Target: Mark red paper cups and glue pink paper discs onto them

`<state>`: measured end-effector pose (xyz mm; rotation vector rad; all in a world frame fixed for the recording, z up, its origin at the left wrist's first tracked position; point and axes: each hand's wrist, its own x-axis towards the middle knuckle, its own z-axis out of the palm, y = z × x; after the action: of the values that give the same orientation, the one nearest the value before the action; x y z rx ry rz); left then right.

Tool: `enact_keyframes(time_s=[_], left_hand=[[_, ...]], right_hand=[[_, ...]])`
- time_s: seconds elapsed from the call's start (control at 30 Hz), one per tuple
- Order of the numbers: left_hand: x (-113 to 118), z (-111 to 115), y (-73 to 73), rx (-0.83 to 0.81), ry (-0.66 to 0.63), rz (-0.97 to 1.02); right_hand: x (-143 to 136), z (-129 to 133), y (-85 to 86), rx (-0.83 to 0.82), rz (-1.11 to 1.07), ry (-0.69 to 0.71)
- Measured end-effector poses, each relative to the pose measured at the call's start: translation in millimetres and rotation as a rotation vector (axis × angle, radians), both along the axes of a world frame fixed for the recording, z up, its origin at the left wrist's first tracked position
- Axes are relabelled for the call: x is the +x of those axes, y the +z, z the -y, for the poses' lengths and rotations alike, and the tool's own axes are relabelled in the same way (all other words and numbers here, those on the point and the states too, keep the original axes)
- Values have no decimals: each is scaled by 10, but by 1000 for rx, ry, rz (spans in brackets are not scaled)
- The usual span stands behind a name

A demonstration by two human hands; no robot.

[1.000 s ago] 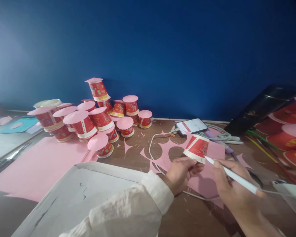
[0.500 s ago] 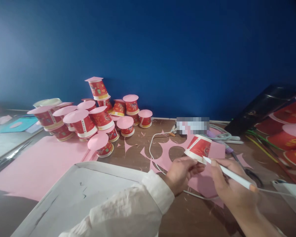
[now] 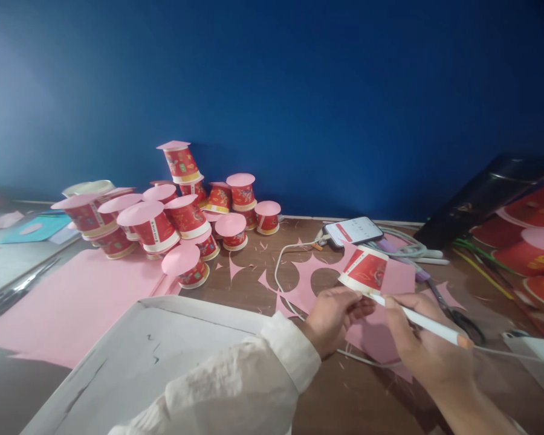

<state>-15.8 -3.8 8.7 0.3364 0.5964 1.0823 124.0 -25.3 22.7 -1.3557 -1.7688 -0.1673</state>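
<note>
A red paper cup with a white rim is held tilted over the pink paper, its rim toward me. My left hand is closed on the cup's rim from below left. In my right hand is a white pen-shaped tool with an orange back end and a thin cord trailing to the right. The tool's tip is at the cup's rim, close to my left fingertips; whether it touches is too small to tell. Under the cup lie pink paper sheets and cut-out scraps.
Stacked red cups with pink paper discs stand at the left behind pink sheets and a white box lid. A phone, scissors, a black cylinder and more red cups lie around the right side.
The tool's tip has shifted slightly left and down along the cup's rim, and the cup has turned a little. My left hand is nearly still.
</note>
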Motion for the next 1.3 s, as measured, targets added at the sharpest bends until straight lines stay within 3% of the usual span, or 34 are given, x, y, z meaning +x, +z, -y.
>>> enact_keyframes(time_s=[0.63,1.1,1.3], left_hand=[[7,-24,-80,17,-33,-40],[8,-19,-55,9,16,-10],[13,-26,-80,17,-10,-38]], right_hand=[[14,-20,-57,91,55,-148],[36,18,-70,-102,-44,-76],[7,-5,-60,9,3,-141]])
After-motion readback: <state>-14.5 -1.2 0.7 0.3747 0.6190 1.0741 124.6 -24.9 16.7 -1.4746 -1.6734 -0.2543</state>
